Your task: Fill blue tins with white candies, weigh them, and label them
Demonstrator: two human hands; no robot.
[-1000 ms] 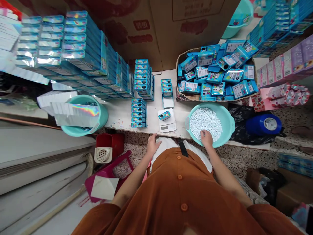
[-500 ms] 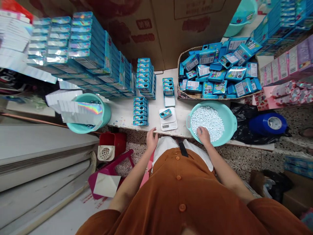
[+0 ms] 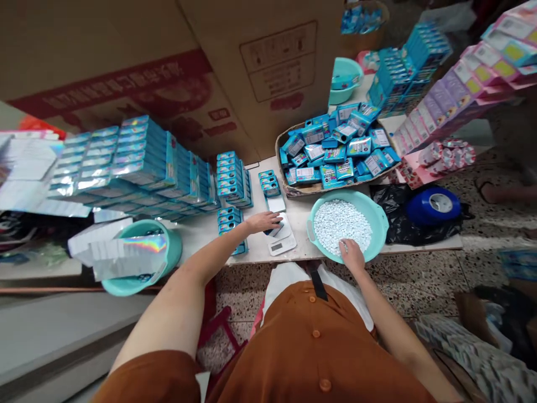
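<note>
Lying on a flat white plastic digital scale [image 3: 282,245] is a small blue rectangular box [image 3: 274,230], largely hidden by the left hand [image 3: 265,221]. That hand reaches over it palm down, fingers extended toward the far side; whether they have closed on the box or merely rest over it, I cannot tell. The scale's display faces the person, its reading too small to make out.

To the right, a wide turquoise plastic basin [image 3: 381,224] holds a bed of small white pellets [image 3: 340,221]. The right hand [image 3: 351,254] dips over its near edge, fingers bent at the pellets; whether any are pinched is hidden.

The step in hand seems to be weighing the box, with pellets within reach for filling. From here, the left hand would need a sure grip on the box's sides without pressing on the scale, and the right a small, controlled pinch.

Just behind the scale lies a shallow white-topped tray [image 3: 276,204], with a few upright blue boxes with dark round openings [image 3: 268,183] beyond it. A similar blue row [image 3: 229,215] stands left, partly behind the forearm. Behind the basin, a brown cardboard carton [image 3: 302,192] brims with jumbled blue packs [image 3: 331,154]. Everything here shares one white tabletop [image 3: 199,240].
</note>
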